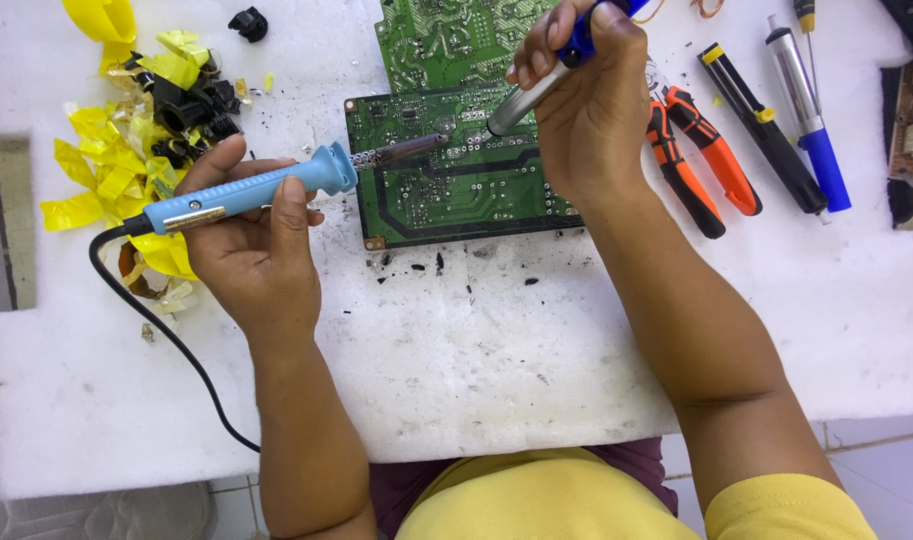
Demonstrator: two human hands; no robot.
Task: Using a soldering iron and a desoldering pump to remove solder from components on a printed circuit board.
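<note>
Green board: circuit board (pixel 457 190), top edge cut off by the frame.
Left hand (pixel 252 235): grips blue soldering iron (pixel 252 190).
Right hand (pixel 592 95): clasps metal desoldering pump (pixel 527 95), top hidden.

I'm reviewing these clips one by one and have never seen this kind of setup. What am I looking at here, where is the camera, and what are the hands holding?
There is one picture, from a camera worn on the person's head, looking down at their own two bare hands over a white foam sheet.

The left hand holds a blue soldering iron with a black cord; its tip rests on a green circuit board. The right hand holds a blue and silver pen-shaped tool, tip down on the same board, close to the iron's tip. It looks like a solder sucker.

To the right lie orange-handled pliers and more pen-shaped tools. At the upper left lies a pile of yellow tape scraps and small black parts.
</note>
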